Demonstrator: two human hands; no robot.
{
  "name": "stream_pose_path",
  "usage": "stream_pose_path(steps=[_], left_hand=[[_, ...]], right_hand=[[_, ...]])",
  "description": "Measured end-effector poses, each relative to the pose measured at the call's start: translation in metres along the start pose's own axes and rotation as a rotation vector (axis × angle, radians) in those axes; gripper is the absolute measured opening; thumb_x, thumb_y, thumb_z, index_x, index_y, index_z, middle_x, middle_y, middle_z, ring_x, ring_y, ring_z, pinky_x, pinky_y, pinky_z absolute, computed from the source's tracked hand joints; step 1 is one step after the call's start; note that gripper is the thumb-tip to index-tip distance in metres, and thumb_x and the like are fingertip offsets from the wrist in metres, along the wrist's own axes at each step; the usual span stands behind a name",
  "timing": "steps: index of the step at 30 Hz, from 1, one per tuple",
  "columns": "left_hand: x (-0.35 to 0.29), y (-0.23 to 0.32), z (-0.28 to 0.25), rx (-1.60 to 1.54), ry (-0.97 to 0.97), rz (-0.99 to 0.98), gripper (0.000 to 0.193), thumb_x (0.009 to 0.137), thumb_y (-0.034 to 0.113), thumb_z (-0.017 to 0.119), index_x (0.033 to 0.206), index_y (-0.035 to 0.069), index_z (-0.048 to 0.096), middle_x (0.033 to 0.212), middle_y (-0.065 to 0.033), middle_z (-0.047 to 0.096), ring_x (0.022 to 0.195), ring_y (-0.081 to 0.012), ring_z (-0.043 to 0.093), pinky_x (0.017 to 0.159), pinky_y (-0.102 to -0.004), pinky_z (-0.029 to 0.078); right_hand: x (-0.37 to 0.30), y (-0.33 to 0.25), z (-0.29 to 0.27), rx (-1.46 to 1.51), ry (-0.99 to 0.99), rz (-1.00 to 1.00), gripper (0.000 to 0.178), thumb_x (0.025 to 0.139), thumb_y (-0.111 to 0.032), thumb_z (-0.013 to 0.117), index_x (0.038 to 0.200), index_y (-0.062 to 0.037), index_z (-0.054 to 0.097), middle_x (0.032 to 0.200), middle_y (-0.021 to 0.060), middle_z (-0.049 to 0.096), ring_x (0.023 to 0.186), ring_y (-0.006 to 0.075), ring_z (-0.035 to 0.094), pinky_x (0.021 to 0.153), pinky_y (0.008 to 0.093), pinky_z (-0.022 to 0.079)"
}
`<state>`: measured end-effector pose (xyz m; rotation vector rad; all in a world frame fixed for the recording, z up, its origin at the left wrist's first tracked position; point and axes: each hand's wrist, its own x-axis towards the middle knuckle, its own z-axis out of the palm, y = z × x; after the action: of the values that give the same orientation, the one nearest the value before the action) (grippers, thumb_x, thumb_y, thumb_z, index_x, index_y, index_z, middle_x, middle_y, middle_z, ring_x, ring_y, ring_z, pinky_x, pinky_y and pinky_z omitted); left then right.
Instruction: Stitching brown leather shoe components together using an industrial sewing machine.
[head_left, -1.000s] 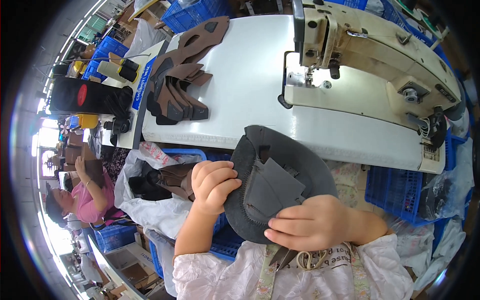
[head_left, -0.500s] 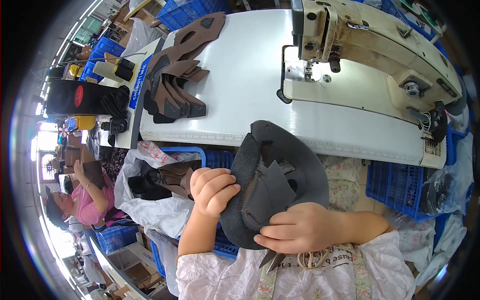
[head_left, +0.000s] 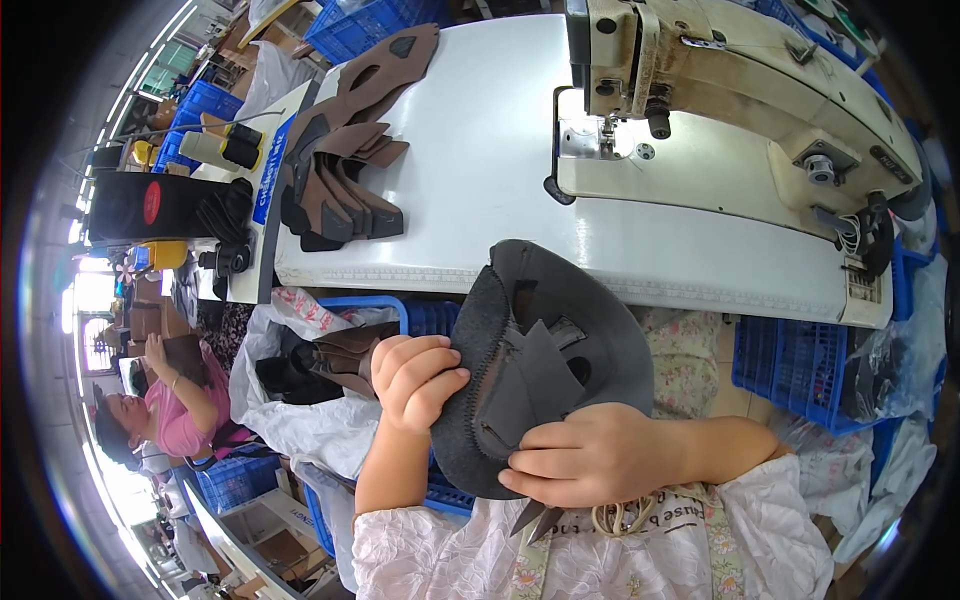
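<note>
My left hand (head_left: pixel 415 382) is closed on the left edge of a dark grey shoe upper (head_left: pixel 545 375), its fingers curled over the felt-like band. A zigzag seam runs along that band. Across the lower right of the shoe upper, my right hand (head_left: pixel 595 455) grips it with fingers bent. Two pointed dark blades, apparently scissors (head_left: pixel 535 518), stick out below the right hand against my light top. Whether that hand also holds them is hidden. The upper's far end reaches the front edge of the white table (head_left: pixel 480 120).
A sewing machine (head_left: pixel 740 100) stands at the table's right. Brown shoe pieces (head_left: pixel 350 190) lie piled at its left. Beside the table are a bag-lined crate (head_left: pixel 400 305) holding shoe parts and another blue crate (head_left: pixel 790 365). A person in pink (head_left: pixel 185 400) sits at far left.
The shoe upper and both hands have shifted slightly left in the picture, and the table view has shifted slightly too. Both hands keep their grip.
</note>
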<state>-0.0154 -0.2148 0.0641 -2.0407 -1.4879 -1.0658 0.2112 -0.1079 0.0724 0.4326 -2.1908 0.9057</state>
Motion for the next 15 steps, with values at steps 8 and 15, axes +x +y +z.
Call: stream_pose_path(steps=[8,15], left_hand=[[0.0006,0.0002,-0.0009,-0.003,-0.019,-0.014,0.018,0.071,0.017,0.067,0.088,0.011,0.067,0.091,-0.0054,0.069,0.087,-0.0238,0.068,0.07,-0.0355,0.05],[0.0016,0.0005,-0.0015,-0.005,-0.026,-0.016,0.018,0.071,0.017,0.067,0.088,0.011,0.067,0.092,-0.0056,0.069,0.088,-0.0237,0.069,0.071,-0.0356,0.05]], right_hand=[[0.0016,0.002,0.0009,0.006,0.018,-0.014,0.02,0.082,-0.012,0.07,0.1,-0.003,0.07,0.094,0.0031,0.063,0.09,0.0151,0.062,0.052,0.0226,0.049],[0.0013,0.0014,0.0009,0.009,0.017,-0.007,0.02,0.082,-0.012,0.07,0.099,-0.0029,0.071,0.094,0.0029,0.063,0.091,0.0151,0.062,0.053,0.0228,0.049]])
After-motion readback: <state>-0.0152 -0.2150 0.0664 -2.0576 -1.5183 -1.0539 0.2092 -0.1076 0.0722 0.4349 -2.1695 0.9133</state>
